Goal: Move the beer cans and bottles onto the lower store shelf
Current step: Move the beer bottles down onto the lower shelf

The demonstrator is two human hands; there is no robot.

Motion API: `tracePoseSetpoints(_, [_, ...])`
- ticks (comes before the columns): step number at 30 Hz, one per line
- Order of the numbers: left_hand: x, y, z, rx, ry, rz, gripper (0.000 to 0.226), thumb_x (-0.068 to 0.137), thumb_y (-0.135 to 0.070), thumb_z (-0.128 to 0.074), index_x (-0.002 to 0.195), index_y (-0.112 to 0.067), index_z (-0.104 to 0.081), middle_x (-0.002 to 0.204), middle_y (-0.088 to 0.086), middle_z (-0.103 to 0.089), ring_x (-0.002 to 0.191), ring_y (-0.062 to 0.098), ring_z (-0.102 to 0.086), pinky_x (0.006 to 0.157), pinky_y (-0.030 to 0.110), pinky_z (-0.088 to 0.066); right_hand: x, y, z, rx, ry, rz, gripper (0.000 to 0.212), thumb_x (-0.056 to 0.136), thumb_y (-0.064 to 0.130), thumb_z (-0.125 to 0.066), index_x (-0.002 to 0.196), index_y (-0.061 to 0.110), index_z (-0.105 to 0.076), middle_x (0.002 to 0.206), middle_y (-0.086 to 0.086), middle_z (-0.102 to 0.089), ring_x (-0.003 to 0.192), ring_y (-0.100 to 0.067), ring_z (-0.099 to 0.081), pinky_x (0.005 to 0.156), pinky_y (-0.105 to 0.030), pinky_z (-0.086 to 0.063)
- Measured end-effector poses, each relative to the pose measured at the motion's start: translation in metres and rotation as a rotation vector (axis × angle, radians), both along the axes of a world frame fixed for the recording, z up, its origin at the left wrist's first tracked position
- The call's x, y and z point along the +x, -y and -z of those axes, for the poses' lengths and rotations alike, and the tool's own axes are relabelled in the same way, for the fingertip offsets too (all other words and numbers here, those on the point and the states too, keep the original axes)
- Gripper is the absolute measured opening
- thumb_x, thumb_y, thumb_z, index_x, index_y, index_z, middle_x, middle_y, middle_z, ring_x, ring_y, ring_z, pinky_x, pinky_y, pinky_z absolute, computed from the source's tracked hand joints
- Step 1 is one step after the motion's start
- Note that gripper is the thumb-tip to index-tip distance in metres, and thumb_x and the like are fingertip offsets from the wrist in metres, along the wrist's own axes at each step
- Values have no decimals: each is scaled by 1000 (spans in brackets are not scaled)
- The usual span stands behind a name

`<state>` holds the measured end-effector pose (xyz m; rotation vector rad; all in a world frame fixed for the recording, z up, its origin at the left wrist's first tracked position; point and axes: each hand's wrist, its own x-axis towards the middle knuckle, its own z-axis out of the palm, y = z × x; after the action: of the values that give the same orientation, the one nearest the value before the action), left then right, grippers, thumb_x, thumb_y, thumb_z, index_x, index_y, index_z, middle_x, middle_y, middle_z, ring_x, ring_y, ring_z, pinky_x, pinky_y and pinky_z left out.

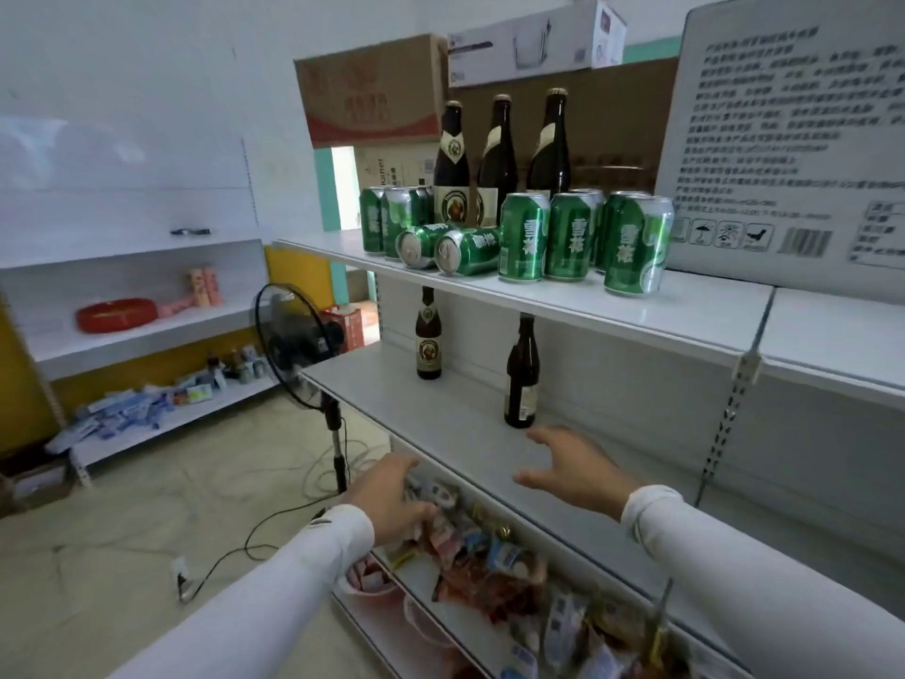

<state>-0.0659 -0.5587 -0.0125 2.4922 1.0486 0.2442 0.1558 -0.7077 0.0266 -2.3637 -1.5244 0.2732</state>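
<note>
On the lower shelf (470, 433), two bottles (521, 379) stand at twelve o'clock from the empty right hand (573, 470), its grip spread apart, as is the left hand (392, 497).

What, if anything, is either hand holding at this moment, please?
Nothing is held. The right hand is open, fingers spread just short of the nearer bottle on the lower shelf. The left hand is empty too.

I see green beer cans (524, 237) before three brown glass bottles (499, 154) on the white upper shelf (685, 316); two bottles (521, 379) stand on the lower shelf (440, 414).
</note>
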Motion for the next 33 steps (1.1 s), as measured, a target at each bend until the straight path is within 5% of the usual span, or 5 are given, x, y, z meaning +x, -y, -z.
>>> tracePoseSetpoints(14, [123,-166,11,-16,-41,106,77,82,-48,-67,145,-18,-34,146,3,-39,132,20,-42,108,27,-34,112,-133,37,96,-167,289,70,84,50,-70,136,10,-44,134,-10,-53,119,-26,-54,97,-35,-45])
tracePoseSetpoints(21, [147,-236,26,-38,-57,211,79,81,-51,-66,146,-20,-33,149,3,-37,133,20,-41,110,29,-34,112,-179,49,217,-176,513,89,84,55,-67,150,10,-27,150,-11,-38,133,-29,-44,104,-34,-40])
tracePoseSetpoints(26, [153,-306,32,-35,-51,310,80,83,-52,-64,148,-21,-29,153,1,-31,139,19,-34,113,26,-27,113,-216,58,338,-221,680,72,76,58,-73,129,17,-47,127,-6,-57,110,-25,-58,89,-34,-50])
tracePoseSetpoints(31, [150,-376,37,-16,-61,418,77,85,-51,-62,148,-19,-29,151,1,-34,138,18,-33,110,25,-26,125,-245,71,424,-258,844,109,47,88,-66,131,20,-53,124,0,-59,113,-24,-60,91,-36,-52])
tracePoseSetpoints(33, [150,-396,38,-12,-77,453,76,86,-50,-61,147,-20,-29,150,0,-35,139,17,-33,109,23,-26,118,-254,66,475,-288,901,105,54,78,-73,134,15,-49,129,-4,-58,115,-25,-59,94,-35,-50])
